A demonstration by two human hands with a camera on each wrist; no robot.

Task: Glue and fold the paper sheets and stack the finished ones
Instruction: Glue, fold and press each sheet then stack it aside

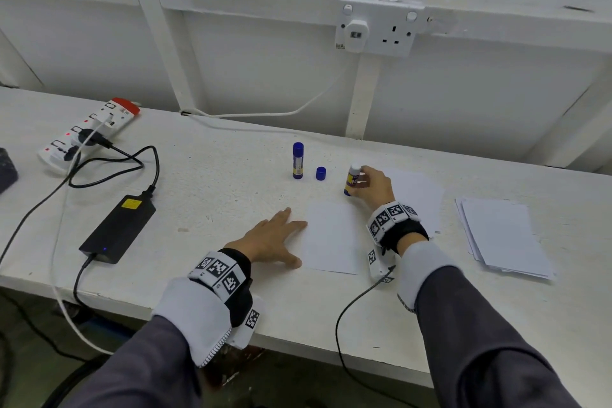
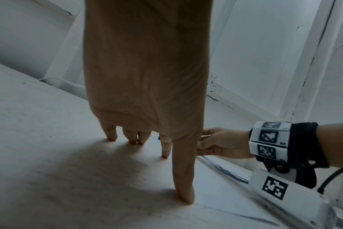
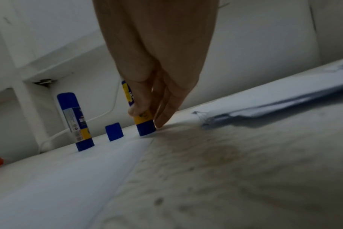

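Observation:
A white paper sheet (image 1: 331,237) lies flat on the white table (image 1: 215,195) in front of me. My left hand (image 1: 275,240) lies flat with fingers spread, its fingertips (image 2: 183,196) at the sheet's left edge. My right hand (image 1: 372,184) grips an uncapped glue stick (image 1: 351,179) that stands upright on its blue base (image 3: 146,129) just beyond the sheet. Its loose blue cap (image 1: 321,173) stands to the left. A second, capped glue stick (image 1: 298,161) stands further left. A stack of white sheets (image 1: 503,238) lies at the right.
More paper (image 1: 420,195) lies under and behind my right wrist. A black power brick (image 1: 119,228) with cables and a power strip (image 1: 86,134) occupy the table's left. A wall socket (image 1: 377,30) is behind. The table's front edge runs near my forearms.

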